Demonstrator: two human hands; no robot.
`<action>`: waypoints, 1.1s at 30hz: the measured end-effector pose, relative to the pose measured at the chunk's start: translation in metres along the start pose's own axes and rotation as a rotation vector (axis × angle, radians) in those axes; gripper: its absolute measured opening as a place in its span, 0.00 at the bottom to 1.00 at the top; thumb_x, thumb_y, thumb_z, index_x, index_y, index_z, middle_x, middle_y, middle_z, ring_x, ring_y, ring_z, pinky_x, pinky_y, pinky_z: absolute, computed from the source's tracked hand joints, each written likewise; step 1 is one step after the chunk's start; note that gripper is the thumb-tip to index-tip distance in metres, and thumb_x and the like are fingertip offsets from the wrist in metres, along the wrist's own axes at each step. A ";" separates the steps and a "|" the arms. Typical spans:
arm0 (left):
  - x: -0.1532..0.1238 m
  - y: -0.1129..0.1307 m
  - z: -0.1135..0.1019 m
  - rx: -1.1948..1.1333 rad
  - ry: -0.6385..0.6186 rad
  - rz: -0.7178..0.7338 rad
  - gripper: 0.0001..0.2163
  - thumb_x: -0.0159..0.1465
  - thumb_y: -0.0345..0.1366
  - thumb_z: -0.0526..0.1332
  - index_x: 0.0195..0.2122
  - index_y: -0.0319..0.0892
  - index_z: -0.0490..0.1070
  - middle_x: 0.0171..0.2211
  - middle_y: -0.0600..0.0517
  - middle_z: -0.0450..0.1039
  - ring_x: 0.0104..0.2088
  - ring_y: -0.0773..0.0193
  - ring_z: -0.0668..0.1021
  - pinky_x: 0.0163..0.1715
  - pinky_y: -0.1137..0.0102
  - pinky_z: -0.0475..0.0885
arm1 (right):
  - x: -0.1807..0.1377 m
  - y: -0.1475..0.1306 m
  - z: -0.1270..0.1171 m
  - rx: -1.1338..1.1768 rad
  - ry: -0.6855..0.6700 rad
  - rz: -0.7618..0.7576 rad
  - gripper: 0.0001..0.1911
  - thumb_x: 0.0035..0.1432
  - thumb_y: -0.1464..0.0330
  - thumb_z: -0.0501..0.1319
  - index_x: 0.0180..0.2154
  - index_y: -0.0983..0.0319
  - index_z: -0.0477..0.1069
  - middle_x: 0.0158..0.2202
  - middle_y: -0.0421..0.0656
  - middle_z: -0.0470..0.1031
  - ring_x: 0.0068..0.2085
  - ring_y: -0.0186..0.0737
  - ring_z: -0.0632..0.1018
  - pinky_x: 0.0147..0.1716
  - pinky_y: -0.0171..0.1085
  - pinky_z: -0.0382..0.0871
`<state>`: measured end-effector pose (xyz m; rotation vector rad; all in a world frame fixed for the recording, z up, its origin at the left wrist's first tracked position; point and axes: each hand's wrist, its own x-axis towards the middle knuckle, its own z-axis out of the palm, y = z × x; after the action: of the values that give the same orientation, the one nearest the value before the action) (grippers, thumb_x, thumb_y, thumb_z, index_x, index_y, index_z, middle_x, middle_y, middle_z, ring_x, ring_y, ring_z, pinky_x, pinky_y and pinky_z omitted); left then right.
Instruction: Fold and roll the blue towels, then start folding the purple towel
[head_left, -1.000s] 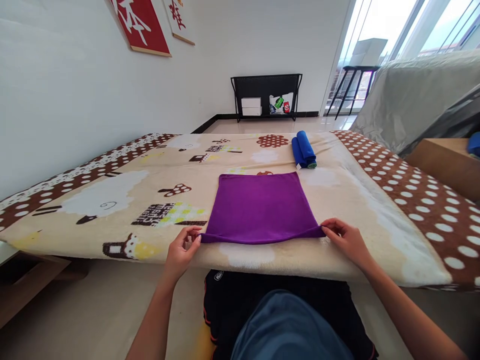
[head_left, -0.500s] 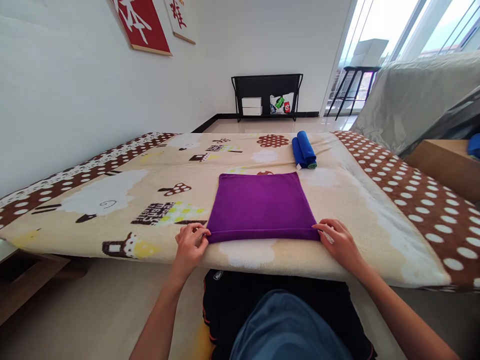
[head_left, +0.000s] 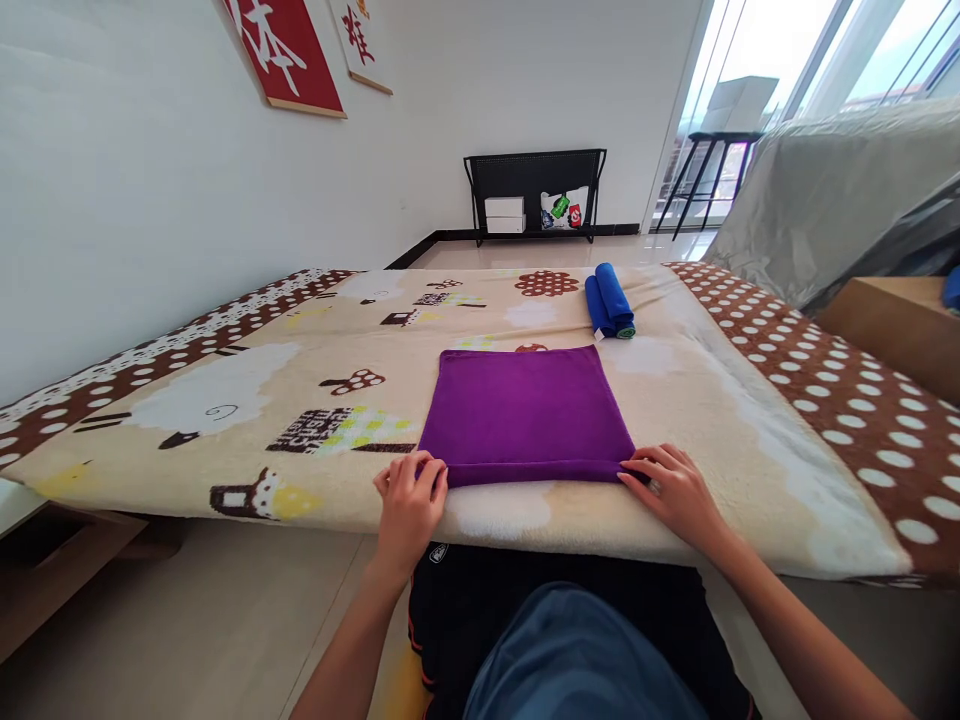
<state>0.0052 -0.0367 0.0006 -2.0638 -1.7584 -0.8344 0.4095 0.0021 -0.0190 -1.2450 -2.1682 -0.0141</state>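
Note:
A purple towel (head_left: 527, 408) lies flat on the patterned blanket, with a narrow strip folded over along its near edge. My left hand (head_left: 411, 492) is closed on the left end of that folded strip, its fingers curled over the cloth. At the right end, my right hand (head_left: 670, 487) pinches the strip between thumb and fingers. Beyond the towel's far right corner rests a pair of blue cloth rolls (head_left: 610, 302), side by side, with a small white tag showing.
The cream blanket (head_left: 480, 510) with sheep and house prints covers the bed, with brown polka-dot borders. A black rack (head_left: 535, 175) stands by the far wall. On the right are a cardboard box (head_left: 900, 325), a grey-covered bulk (head_left: 832, 190) and a black stool (head_left: 712, 165).
My left hand has moved right, inward along the folded edge, and now covers the towel's near left corner. My right hand has shifted slightly inward. The folded strip looks a little wider.

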 end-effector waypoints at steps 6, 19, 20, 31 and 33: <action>-0.012 0.035 0.027 -0.283 0.085 0.247 0.20 0.68 0.24 0.52 0.59 0.47 0.66 0.46 0.46 0.76 0.49 0.57 0.77 0.53 0.60 0.70 | 0.000 0.002 0.002 -0.005 -0.003 -0.008 0.12 0.67 0.60 0.59 0.42 0.55 0.80 0.42 0.45 0.77 0.42 0.44 0.75 0.44 0.45 0.67; -0.004 0.070 0.033 -0.257 -0.157 0.426 0.26 0.70 0.29 0.52 0.69 0.43 0.55 0.64 0.45 0.66 0.66 0.55 0.66 0.62 0.55 0.67 | 0.003 -0.088 0.018 0.012 0.148 -0.192 0.23 0.65 0.75 0.54 0.58 0.52 0.70 0.57 0.43 0.75 0.58 0.47 0.74 0.56 0.51 0.63; -0.003 0.071 0.033 -0.255 -0.161 0.428 0.26 0.70 0.30 0.52 0.69 0.43 0.55 0.64 0.45 0.66 0.65 0.55 0.67 0.62 0.55 0.68 | 0.007 -0.103 0.022 0.048 0.101 -0.261 0.26 0.65 0.75 0.53 0.61 0.53 0.67 0.59 0.43 0.72 0.61 0.47 0.71 0.58 0.51 0.63; -0.018 -0.008 0.000 -0.048 -0.243 0.270 0.25 0.71 0.37 0.53 0.69 0.49 0.55 0.67 0.48 0.61 0.67 0.55 0.63 0.66 0.56 0.55 | -0.015 -0.057 0.013 0.007 -0.149 -0.244 0.33 0.69 0.68 0.54 0.71 0.58 0.47 0.69 0.45 0.57 0.68 0.47 0.61 0.66 0.52 0.62; -0.024 -0.030 -0.006 -0.058 -0.241 0.235 0.23 0.72 0.36 0.51 0.68 0.51 0.57 0.65 0.48 0.63 0.67 0.55 0.63 0.66 0.55 0.54 | -0.028 -0.039 0.004 0.009 -0.133 -0.207 0.32 0.69 0.69 0.54 0.71 0.56 0.48 0.68 0.45 0.59 0.67 0.48 0.63 0.64 0.52 0.65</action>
<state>-0.0266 -0.0530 -0.0137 -2.4374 -1.5746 -0.5952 0.3865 -0.0399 -0.0251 -1.0369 -2.4018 -0.0076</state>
